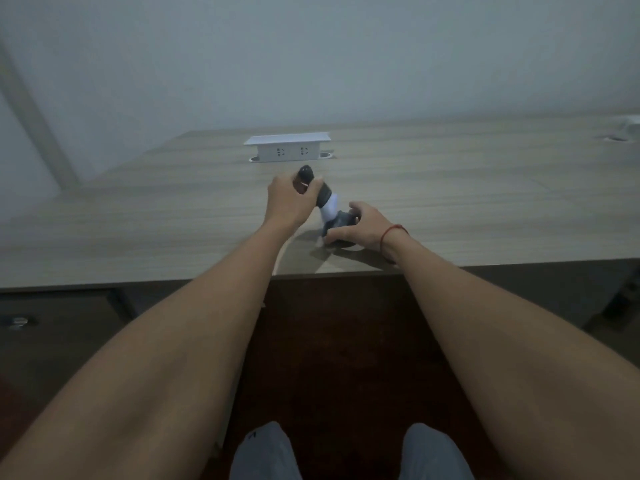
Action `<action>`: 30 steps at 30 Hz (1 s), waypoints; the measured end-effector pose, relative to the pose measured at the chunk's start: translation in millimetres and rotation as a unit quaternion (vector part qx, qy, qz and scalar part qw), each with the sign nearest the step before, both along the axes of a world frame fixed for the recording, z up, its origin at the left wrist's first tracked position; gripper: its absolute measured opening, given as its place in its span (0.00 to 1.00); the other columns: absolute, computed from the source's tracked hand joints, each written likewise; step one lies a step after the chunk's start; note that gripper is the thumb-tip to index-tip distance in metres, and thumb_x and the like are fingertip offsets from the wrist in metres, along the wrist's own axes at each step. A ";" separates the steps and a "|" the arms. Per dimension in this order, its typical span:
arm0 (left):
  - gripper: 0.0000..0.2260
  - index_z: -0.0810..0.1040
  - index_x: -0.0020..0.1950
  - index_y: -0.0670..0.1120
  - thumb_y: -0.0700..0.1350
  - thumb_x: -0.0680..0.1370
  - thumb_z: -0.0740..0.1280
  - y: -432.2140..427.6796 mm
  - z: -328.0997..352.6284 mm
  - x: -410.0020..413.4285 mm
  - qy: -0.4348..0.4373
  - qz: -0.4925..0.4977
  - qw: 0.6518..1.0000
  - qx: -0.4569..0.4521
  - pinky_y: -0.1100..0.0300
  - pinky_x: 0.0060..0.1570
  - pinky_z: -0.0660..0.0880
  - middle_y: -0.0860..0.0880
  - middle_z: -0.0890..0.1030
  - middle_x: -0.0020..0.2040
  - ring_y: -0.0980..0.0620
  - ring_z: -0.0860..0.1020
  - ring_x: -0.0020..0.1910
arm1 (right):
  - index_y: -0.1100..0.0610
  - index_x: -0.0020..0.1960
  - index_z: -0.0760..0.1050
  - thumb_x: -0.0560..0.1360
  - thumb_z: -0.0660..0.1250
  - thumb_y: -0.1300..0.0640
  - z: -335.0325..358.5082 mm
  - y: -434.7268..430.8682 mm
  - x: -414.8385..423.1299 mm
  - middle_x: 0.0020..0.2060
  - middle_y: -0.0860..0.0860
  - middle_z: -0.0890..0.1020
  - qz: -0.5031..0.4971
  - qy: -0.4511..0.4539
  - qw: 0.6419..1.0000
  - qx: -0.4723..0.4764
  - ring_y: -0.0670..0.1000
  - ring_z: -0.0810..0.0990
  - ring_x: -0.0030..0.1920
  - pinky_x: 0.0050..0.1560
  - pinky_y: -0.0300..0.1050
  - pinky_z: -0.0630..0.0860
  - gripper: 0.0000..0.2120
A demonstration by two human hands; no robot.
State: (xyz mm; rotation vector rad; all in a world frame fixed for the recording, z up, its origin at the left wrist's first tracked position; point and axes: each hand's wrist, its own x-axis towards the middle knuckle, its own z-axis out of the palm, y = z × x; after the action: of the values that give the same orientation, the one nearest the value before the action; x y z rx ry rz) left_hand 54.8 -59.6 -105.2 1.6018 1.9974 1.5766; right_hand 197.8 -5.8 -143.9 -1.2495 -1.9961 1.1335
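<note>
Both bare forearms stretch forward from the lower corners of the view, converging ahead of the person. The left hand, back uppermost, curls its fingers round a dark handle. The right hand, lower and just beside it, grips a grey base between thumb and bent fingers.

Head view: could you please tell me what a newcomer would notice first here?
Near the front edge of the table, the left hand grips the top of a tilted dark-and-white device, while the right hand holds its lower end down. Behind them stands a white socket box.
</note>
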 end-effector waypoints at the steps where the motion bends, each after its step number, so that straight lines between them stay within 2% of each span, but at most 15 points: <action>1: 0.10 0.80 0.44 0.41 0.48 0.76 0.69 0.7 -1.0 1.0 0.002 -0.004 1.000 -0.001 0.57 0.40 0.78 0.45 0.80 0.38 0.47 0.80 0.39 | 0.57 0.77 0.55 0.61 0.79 0.49 0.5 1.4 0.2 0.71 0.55 0.68 0.006 -0.001 1.000 -0.002 0.54 0.70 0.64 0.58 0.47 0.69 0.51; 4: 0.09 0.79 0.46 0.40 0.47 0.77 0.68 -0.9 -4.3 0.8 0.059 0.009 0.997 -0.040 0.59 0.41 0.71 0.46 0.78 0.39 0.48 0.77 0.40 | 0.58 0.75 0.59 0.64 0.77 0.51 0.9 2.2 0.8 0.68 0.55 0.70 0.012 -0.002 1.000 0.001 0.53 0.71 0.60 0.55 0.45 0.69 0.46; 7: 0.11 0.80 0.48 0.38 0.47 0.77 0.69 3.5 5.4 -1.0 0.013 -0.033 0.999 -0.031 0.51 0.45 0.80 0.40 0.82 0.43 0.42 0.81 0.42 | 0.57 0.70 0.68 0.64 0.77 0.51 2.9 2.0 2.5 0.61 0.54 0.75 0.020 -0.008 1.000 -0.009 0.52 0.75 0.56 0.53 0.44 0.72 0.37; 9: 0.13 0.81 0.50 0.37 0.48 0.76 0.69 5.7 12.0 1.8 0.005 -0.067 0.997 -0.048 0.45 0.48 0.81 0.38 0.83 0.44 0.41 0.82 0.43 | 0.57 0.62 0.72 0.65 0.77 0.54 4.2 2.0 3.7 0.54 0.53 0.77 0.026 -0.003 1.000 -0.014 0.50 0.77 0.50 0.45 0.40 0.73 0.28; 10: 0.13 0.80 0.50 0.38 0.48 0.76 0.69 6.6 11.5 2.8 0.024 -0.069 0.995 -0.066 0.46 0.48 0.81 0.39 0.83 0.45 0.41 0.82 0.44 | 0.57 0.61 0.72 0.66 0.77 0.55 4.7 1.1 4.5 0.52 0.52 0.77 0.028 0.003 0.999 -0.015 0.48 0.76 0.47 0.41 0.37 0.71 0.26; 11: 0.13 0.80 0.50 0.38 0.48 0.77 0.69 6.5 9.8 3.3 0.050 -0.057 0.994 -0.078 0.48 0.47 0.80 0.40 0.83 0.45 0.42 0.81 0.44 | 0.57 0.62 0.72 0.66 0.77 0.55 4.7 0.3 4.9 0.52 0.51 0.76 0.029 0.005 0.999 -0.013 0.48 0.75 0.48 0.40 0.37 0.70 0.27; 13: 0.12 0.80 0.49 0.38 0.48 0.77 0.69 7.5 6.6 3.1 0.078 -0.020 0.995 -0.063 0.54 0.44 0.76 0.41 0.82 0.45 0.44 0.80 0.45 | 0.58 0.69 0.68 0.65 0.77 0.53 2.9 1.8 4.6 0.58 0.53 0.74 0.029 0.007 1.000 -0.006 0.51 0.74 0.54 0.45 0.39 0.70 0.36; 15: 0.11 0.81 0.50 0.38 0.46 0.76 0.70 9.0 6.7 4.7 0.034 -0.024 0.999 -0.028 0.52 0.46 0.79 0.41 0.83 0.45 0.44 0.81 0.46 | 0.58 0.72 0.66 0.64 0.77 0.52 2.9 1.5 4.6 0.62 0.54 0.74 0.029 0.010 1.000 -0.006 0.52 0.74 0.56 0.50 0.42 0.71 0.39; 18: 0.12 0.80 0.55 0.37 0.43 0.76 0.71 5.6 11.8 10.4 -0.131 -0.078 0.988 -0.016 0.55 0.44 0.83 0.39 0.83 0.51 0.42 0.83 0.51 | 0.58 0.68 0.68 0.65 0.77 0.52 3.7 0.7 5.2 0.58 0.53 0.75 0.035 0.007 0.999 -0.011 0.51 0.75 0.54 0.48 0.40 0.71 0.35; 20: 0.12 0.80 0.54 0.37 0.43 0.75 0.72 7.1 6.2 8.3 -0.113 -0.061 0.990 -0.059 0.51 0.47 0.83 0.38 0.83 0.51 0.42 0.83 0.50 | 0.57 0.63 0.72 0.66 0.77 0.55 4.9 -1.4 5.4 0.54 0.53 0.77 0.040 0.022 0.999 -0.012 0.51 0.77 0.51 0.44 0.39 0.73 0.28; 23: 0.12 0.81 0.50 0.36 0.44 0.74 0.73 6.1 3.4 3.4 -0.096 -0.015 0.992 -0.083 0.46 0.48 0.83 0.37 0.84 0.47 0.41 0.85 0.44 | 0.58 0.65 0.73 0.63 0.78 0.54 4.2 -2.6 4.8 0.56 0.54 0.78 0.034 0.027 0.999 -0.004 0.51 0.77 0.52 0.49 0.41 0.75 0.32; 25: 0.12 0.80 0.49 0.35 0.43 0.73 0.74 5.1 6.9 2.5 -0.128 -0.027 0.988 -0.086 0.51 0.43 0.84 0.37 0.84 0.47 0.43 0.85 0.41 | 0.58 0.63 0.74 0.64 0.77 0.56 5.4 -4.8 5.2 0.53 0.53 0.79 0.039 0.032 0.999 -0.003 0.48 0.77 0.47 0.45 0.39 0.75 0.29; 27: 0.14 0.78 0.51 0.34 0.41 0.71 0.76 1.3 11.0 2.6 -0.174 -0.051 0.979 -0.094 0.60 0.35 0.83 0.38 0.83 0.46 0.47 0.84 0.36 | 0.58 0.60 0.76 0.66 0.77 0.59 6.3 -6.1 6.3 0.48 0.51 0.80 0.044 0.041 0.998 -0.006 0.45 0.77 0.42 0.42 0.36 0.76 0.24; 30: 0.16 0.77 0.53 0.32 0.39 0.71 0.76 -6.8 9.0 -2.7 -0.181 -0.082 0.972 -0.125 0.63 0.29 0.81 0.37 0.82 0.44 0.49 0.83 0.33 | 0.58 0.59 0.75 0.65 0.76 0.60 7.3 -8.2 6.4 0.45 0.49 0.80 0.044 0.051 0.998 -0.006 0.45 0.79 0.42 0.39 0.36 0.76 0.23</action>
State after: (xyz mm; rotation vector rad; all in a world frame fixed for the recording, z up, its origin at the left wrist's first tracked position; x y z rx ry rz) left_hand 52.1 -66.4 -96.1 1.2453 1.7394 1.3737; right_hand 204.2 -14.0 -136.6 -1.0951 -1.9880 1.2280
